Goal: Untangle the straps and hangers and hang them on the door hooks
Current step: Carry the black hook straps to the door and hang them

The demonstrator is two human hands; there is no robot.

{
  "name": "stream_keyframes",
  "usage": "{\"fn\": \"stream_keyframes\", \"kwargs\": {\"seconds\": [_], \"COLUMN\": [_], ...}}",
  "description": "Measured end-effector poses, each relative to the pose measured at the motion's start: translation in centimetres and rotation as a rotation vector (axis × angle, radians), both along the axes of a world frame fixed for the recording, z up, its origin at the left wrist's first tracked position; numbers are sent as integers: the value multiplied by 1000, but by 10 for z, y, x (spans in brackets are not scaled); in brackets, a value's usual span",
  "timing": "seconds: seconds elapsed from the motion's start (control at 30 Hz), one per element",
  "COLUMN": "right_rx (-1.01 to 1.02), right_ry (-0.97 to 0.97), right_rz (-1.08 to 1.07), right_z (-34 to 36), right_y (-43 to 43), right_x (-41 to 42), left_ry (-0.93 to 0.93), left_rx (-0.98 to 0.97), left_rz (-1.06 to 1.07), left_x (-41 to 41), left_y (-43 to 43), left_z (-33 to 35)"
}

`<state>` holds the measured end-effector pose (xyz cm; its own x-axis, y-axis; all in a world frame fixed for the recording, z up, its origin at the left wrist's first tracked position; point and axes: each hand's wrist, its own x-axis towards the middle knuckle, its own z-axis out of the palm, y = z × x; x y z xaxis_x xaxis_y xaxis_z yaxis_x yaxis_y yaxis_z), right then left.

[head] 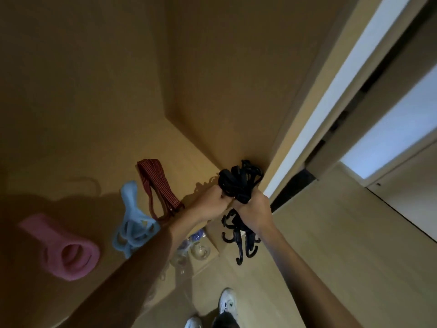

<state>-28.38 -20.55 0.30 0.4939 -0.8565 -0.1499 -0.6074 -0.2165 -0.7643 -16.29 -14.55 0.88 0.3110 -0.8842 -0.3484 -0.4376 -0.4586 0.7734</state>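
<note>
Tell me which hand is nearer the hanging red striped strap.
Left. The left hand grips the black strap tangle just right of the red striped strap; the right hand grips the same tangle on its far side, farther off.

Centre frame, we see matt woven-cloth black straps [238, 181] above dark plastic hooks [238, 240]; at lower left, a ribbed cloth red strap [155, 185] and smooth, matt plastic blue hanger [131, 221] and pink hanger [54, 235].
</note>
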Motion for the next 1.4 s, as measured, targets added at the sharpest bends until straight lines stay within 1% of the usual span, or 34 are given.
{"fn": "stream_keyframes", "kwargs": {"seconds": [0.17, 0.23, 0.37, 0.43, 0.6, 0.8, 0.93, 1.07, 1.23, 1.4], "right_rx": [-7, 0, 35, 32, 45, 79, 92, 130, 179, 204], "right_ry": [1, 33, 69, 102, 151, 153, 201, 222, 255, 306], "right_rz": [-105, -141, -320, -401, -619, -829, -921, -1007, -1035, -1048], "right_z": [1, 3, 3, 1, -12, -29, -40, -53, -77, -95], "right_y": [6, 2, -16, -27, -57, -94, -115, -137, -183, -255], "right_x": [-50, -75, -136, -171, -278, -420, -503, -562, -609, -640], "left_ry": [-36, -57, 4, -5, -85, -293, -409, -460, -485, -485], "left_rx": [-1, 7, 1, 3, 14, 55, 72, 117, 171, 231], "left_rz": [-135, -193, -304, -369, -567, -745, -805, -839, -851, -855], "left_x": [-33, -45, -83, -111, -194, -305, -379, -432, -468, -496], "left_y": [-11, -21, -50, -69, -133, -212, -251, -283, -335, -412], "left_z": [0, -3, -17, -24, -30, -49, -54, -68, -87, -111]}}
